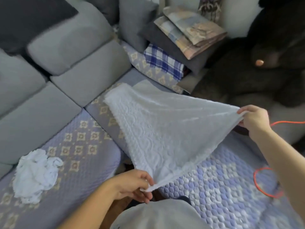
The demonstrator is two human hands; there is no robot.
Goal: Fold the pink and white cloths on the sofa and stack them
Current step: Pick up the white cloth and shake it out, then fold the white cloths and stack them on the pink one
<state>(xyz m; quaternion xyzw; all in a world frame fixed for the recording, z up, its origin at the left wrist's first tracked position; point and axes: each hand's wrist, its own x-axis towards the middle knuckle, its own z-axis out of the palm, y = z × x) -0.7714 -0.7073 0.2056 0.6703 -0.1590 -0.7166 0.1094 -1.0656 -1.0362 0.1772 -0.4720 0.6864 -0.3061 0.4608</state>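
A white textured cloth is stretched out above the sofa seat, its far end drooping onto the cushion. My left hand pinches its near corner at the bottom middle. My right hand grips the opposite corner at the right, holding it taut. A second white cloth lies crumpled on the purple patterned seat cover at the left. I see no pink cloth in this view.
Grey sofa back cushions run along the left and rear. A pile of folded blankets and a blue plaid cloth sits at the back corner. A dark plush toy fills the right. An orange cord loops on the quilted cover.
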